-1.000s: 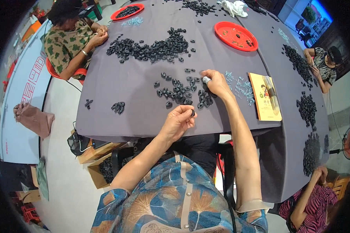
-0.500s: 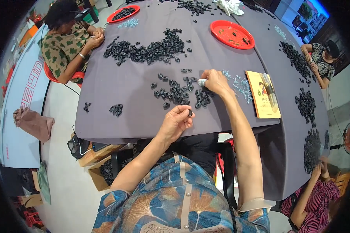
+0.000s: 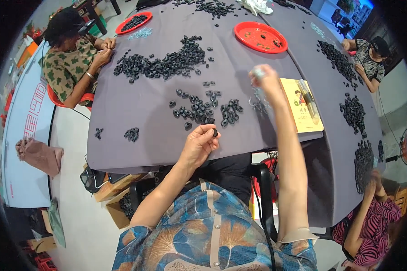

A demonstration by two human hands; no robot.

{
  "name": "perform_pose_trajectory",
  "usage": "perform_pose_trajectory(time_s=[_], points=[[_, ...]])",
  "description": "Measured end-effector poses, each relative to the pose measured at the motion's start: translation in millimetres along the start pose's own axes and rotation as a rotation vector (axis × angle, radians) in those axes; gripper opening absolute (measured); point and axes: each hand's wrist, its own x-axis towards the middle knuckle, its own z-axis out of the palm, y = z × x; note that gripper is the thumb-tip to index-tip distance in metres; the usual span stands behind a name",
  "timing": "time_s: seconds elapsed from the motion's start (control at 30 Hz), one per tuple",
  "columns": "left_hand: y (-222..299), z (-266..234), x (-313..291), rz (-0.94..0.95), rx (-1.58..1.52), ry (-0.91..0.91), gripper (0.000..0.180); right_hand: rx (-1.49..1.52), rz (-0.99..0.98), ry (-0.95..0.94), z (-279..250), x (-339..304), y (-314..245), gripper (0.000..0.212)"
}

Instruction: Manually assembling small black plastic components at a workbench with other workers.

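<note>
My left hand (image 3: 198, 143) is closed near the table's front edge, pinching a small black oval part (image 3: 215, 133) between thumb and fingertips. My right hand (image 3: 267, 83) is over the table beside the small clear pieces (image 3: 259, 103), smeared by motion. Something pale (image 3: 258, 72) shows at its fingertips; whether it is a finger wrap or a held thing cannot be made out. Just beyond my left hand lies a loose group of black oval parts (image 3: 196, 107), with a smaller cluster (image 3: 230, 112) to its right.
A yellow booklet (image 3: 298, 110) with a pen (image 3: 308, 97) lies right of my right hand. Farther off are a large black pile (image 3: 167, 63), a red tray (image 3: 260, 49) and another red tray (image 3: 122, 30). Several people sit around the grey-covered table (image 3: 167, 144).
My right hand has moved right and away from the black parts, toward the clear pieces and the red tray. My left hand keeps its pinch on the black part. The view has shifted slightly.
</note>
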Motion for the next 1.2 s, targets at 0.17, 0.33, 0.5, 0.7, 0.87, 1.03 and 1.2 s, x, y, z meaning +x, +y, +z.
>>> perform_pose_trajectory(time_s=[0.17,0.33,0.5,0.7,0.87,1.03,1.2], points=[[2.7,2.0,-0.9,-0.005,0.013,0.008,0.014,1.305,-0.243,-0.327,-87.9,-18.9,-80.7,0.016],[2.0,-0.1,-1.2,0.004,-0.005,0.023,0.013,1.063,-0.225,-0.258,-71.8,-59.0,-80.1,0.017],[-0.6,3.0,-0.4,0.003,0.035,0.078,0.014,0.772,0.021,-0.226,10.5,-118.8,-48.2,0.009],[-3.8,3.5,0.3,0.065,-0.004,0.074,0.013,0.344,0.149,-0.264,67.5,-165.8,-17.4,0.013],[-5.6,-0.3,-0.2,0.11,-0.044,0.087,0.013,0.354,0.103,-0.288,76.2,-174.2,-4.3,0.02],[-7.2,3.3,-0.1,0.126,0.004,0.121,0.013,0.288,0.118,-0.199,80.5,-176.7,-8.2,0.024],[-8.9,7.2,-0.9,0.15,-0.003,0.149,0.013,0.256,0.081,-0.169,81.8,-176.1,-3.1,0.021]])
